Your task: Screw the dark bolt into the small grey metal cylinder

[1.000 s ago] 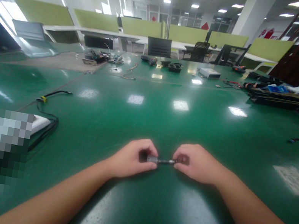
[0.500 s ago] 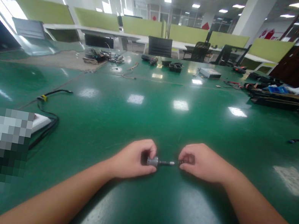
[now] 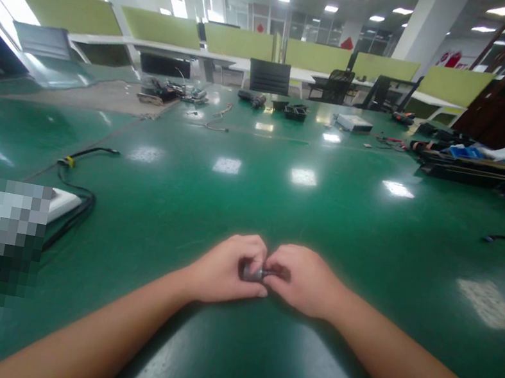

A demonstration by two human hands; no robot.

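Single head view, looking forward-down across green table (image 3: 250, 202), hands close.

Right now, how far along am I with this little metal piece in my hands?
Both hands are pressed together on the green table: the left hand and right hand pinch a small grey metal part, which looks pushed in, with only a short stub showing between the fingertips. Whether it is fully seated cannot be told. Neither hand has let go yet.

Small grey metal cylinder (image 3: 253, 273), mostly hidden
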